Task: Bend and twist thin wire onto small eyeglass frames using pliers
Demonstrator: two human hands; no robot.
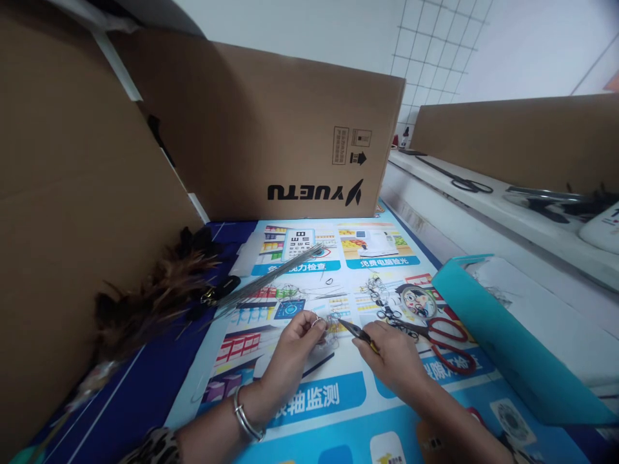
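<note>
Near the middle of the printed sheet, my left hand (296,343) pinches a tangle of thin wire (333,323) between thumb and fingertips; a silver bracelet circles that wrist. My right hand (394,354) is closed around needle-nose pliers (356,331), whose tips point left and reach the wire; whether the jaws grip it I cannot tell. Beyond my left hand lies a bundle of straight thin wires (285,270), slanting up to the right. To the right of the pliers are several dark wire loops (384,311) and red-handled scissors (449,348).
Brown feathers (145,296) lie along the left side. Cardboard panels (271,129) stand at the left and back. At right, a turquoise-edged open box (512,348) contains thin wire pieces. Black scissors (469,185) rest on the white ledge behind it.
</note>
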